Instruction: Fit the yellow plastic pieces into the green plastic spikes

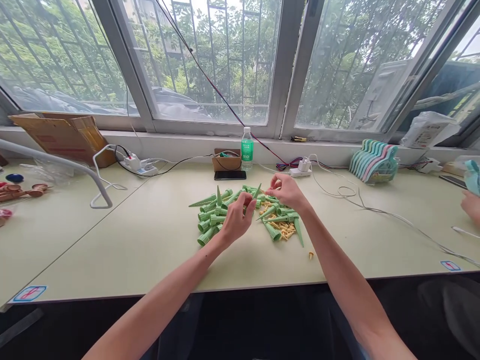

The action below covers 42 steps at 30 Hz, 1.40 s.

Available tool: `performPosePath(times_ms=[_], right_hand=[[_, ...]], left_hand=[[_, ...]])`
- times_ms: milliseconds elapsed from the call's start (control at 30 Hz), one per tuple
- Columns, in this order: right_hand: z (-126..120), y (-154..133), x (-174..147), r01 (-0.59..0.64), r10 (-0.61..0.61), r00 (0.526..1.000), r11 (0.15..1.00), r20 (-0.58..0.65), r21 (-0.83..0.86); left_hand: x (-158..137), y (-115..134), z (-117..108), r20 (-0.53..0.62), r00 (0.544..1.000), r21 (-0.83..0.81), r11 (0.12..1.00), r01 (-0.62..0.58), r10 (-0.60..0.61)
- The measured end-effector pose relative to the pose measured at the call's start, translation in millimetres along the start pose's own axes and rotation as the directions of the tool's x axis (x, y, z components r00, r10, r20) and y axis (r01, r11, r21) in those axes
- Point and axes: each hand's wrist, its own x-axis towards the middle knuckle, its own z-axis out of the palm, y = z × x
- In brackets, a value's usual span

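My left hand (238,215) is closed around a green plastic cone-shaped spike (257,190), its pointed tip sticking up past the fingers. Just to the right, my right hand (287,191) has its fingers pinched; whatever they hold is too small to make out. Beneath and around both hands lies a heap of similar green spikes (206,225), some with ribbed collars and open wide ends. Small yellow plastic pegs (288,231) are scattered among the spikes on the right side. One loose yellow peg (311,255) lies apart, closer to the table's front edge.
Behind the heap are a black phone (230,175), a small cardboard box (226,161) and a green-labelled bottle (246,149). White cables (360,200) cross the table (112,255) on the right. Pastel hangers (375,162) stand farther right, near another person's hand (471,206).
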Motion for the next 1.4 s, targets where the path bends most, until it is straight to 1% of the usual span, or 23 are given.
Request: performPosePath(times_ms=[133,267,333,433,467,533,567,633,667,733,767,833,933,1100,1267,1333,1400], right_hand=[[-17,-5,-11,-0.052,0.053,0.998,0.998,0.024,-0.039],[-37,-1,-40,-0.136,0.127,0.980,0.989,0.153,0.056],[-47,4,-56,-0.215,0.185,0.946,0.973,0.266,0.087],[-61,15,-78,-0.315,0.228,0.862,0.941,0.453,0.126],[-65,19,-85,-0.343,0.229,0.838,0.927,0.495,0.153],[-69,27,-100,-0.379,0.217,0.815,0.901,0.538,0.210],[-70,31,-107,-0.394,0.218,0.811,0.889,0.543,0.232],[-69,37,-119,-0.408,0.222,0.819,0.873,0.530,0.265],[-67,39,-125,-0.403,0.220,0.830,0.872,0.512,0.277],[-63,43,-133,-0.367,0.215,0.871,0.883,0.443,0.293],[-61,45,-136,-0.351,0.206,0.884,0.886,0.421,0.304],[-57,48,-139,-0.330,0.180,0.894,0.885,0.411,0.329],[-52,49,-141,-0.332,0.174,0.891,0.879,0.420,0.342],[-46,50,-143,-0.353,0.211,0.879,0.890,0.427,0.289],[-46,50,-145,-0.358,0.202,0.874,0.882,0.442,0.305],[-48,47,-142,-0.352,0.196,0.878,0.882,0.436,0.312],[-48,41,-133,-0.319,0.171,0.895,0.891,0.412,0.323]], left_hand=[[0,-1,0,-0.023,1.000,0.012,1.000,-0.010,0.011],[0,-1,2,-0.021,0.999,0.015,0.999,-0.033,0.033],[-1,-1,3,-0.012,0.999,0.014,0.999,-0.039,0.039],[-1,-2,4,-0.006,0.999,0.015,0.999,-0.046,0.046],[-1,-2,4,-0.006,0.999,0.017,0.999,-0.051,0.051],[-1,-3,4,-0.015,0.998,0.025,0.997,-0.066,0.067],[-1,-3,4,-0.021,0.997,0.028,0.997,-0.077,0.078],[0,-3,5,-0.030,0.994,0.029,0.995,-0.100,0.101],[0,-3,5,-0.031,0.994,0.029,0.994,-0.108,0.109],[0,-3,5,-0.027,0.993,0.031,0.993,-0.117,0.118],[0,-3,5,-0.024,0.993,0.032,0.992,-0.119,0.119],[-1,-3,5,-0.023,0.992,0.035,0.992,-0.121,0.122],[-1,-4,5,-0.024,0.992,0.035,0.992,-0.119,0.120],[-1,-3,5,-0.020,0.995,0.027,0.995,-0.095,0.096],[-1,-2,4,-0.028,0.995,0.026,0.996,-0.090,0.091],[0,-2,4,-0.029,0.996,0.023,0.996,-0.086,0.087],[0,-3,4,-0.031,0.997,0.012,0.997,-0.074,0.074]])
